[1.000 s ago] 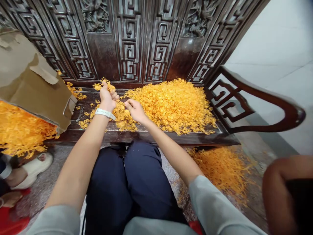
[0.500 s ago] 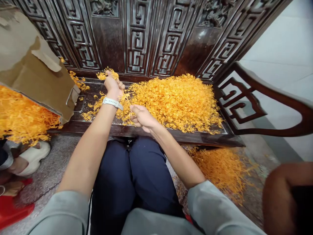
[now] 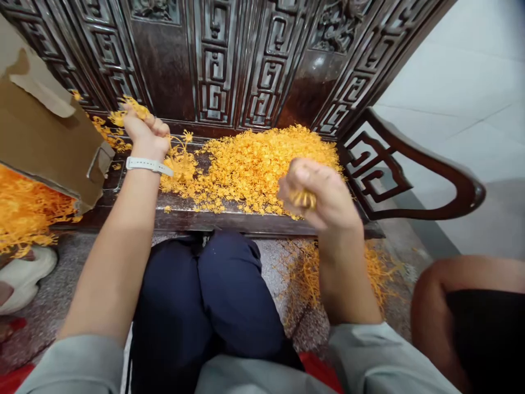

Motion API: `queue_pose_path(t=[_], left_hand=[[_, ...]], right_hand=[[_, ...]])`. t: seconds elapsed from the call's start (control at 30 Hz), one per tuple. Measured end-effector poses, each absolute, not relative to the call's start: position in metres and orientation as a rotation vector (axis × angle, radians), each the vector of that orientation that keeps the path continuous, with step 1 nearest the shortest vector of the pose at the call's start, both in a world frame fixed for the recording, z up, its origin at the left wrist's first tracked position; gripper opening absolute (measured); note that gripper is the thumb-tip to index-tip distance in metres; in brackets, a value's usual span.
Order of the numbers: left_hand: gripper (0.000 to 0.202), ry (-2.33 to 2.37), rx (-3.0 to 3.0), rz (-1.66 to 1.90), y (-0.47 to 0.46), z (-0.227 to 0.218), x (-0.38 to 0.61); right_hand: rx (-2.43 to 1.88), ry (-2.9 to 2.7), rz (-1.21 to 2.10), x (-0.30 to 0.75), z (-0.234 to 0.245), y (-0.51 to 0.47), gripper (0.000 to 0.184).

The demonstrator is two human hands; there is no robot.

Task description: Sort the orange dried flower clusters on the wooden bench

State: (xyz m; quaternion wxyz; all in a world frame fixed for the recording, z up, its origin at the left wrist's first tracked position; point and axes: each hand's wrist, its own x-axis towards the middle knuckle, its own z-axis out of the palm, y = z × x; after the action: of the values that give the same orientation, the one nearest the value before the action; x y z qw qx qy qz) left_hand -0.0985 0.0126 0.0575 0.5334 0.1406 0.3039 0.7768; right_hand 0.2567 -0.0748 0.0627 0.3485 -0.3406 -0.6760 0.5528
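My left hand [image 3: 145, 130], with a white watch band at the wrist, is closed on a bunch of small yellow plastic pieces [image 3: 133, 108] with thin curled prongs. Some pieces stick out past its thumb side, and thin stems show on its right. Raised over the front right of the bench, my right hand [image 3: 324, 191] is a fist, blurred by motion. A clump of yellow plastic pieces [image 3: 302, 198] shows between its fingers. Behind it spreads a large heap of the same yellow pieces [image 3: 262, 161] on the dark wooden bench seat [image 3: 229, 221].
At the left stands an open cardboard box [image 3: 45, 137] with orange-yellow strands [image 3: 28, 202] spilling out. A tangle of yellow strands [image 3: 301, 268] lies on the floor. The carved bench armrest [image 3: 443, 189] bounds the right. Another person's leg [image 3: 451, 273] is at the lower right.
My hands, close together before, are now far apart. The left has moved left with its bunch; the right has swung right and up, closed on yellow pieces. The view has shifted slightly right.
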Motion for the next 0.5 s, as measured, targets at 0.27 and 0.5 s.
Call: queue_pose_path(t=[0.27, 0.5], left_hand=[[0.045, 0.595, 0.244, 1.895, 0.007, 0.047, -0.095], [0.044, 0.676, 0.356, 1.761, 0.003, 0.045, -0.056]], right_hand=[[-1.334, -1.800, 0.022, 0.253, 0.017, 0.039, 0.062], [-0.822, -1.791, 1.331, 0.104, -0.025, 0.005, 0.066]])
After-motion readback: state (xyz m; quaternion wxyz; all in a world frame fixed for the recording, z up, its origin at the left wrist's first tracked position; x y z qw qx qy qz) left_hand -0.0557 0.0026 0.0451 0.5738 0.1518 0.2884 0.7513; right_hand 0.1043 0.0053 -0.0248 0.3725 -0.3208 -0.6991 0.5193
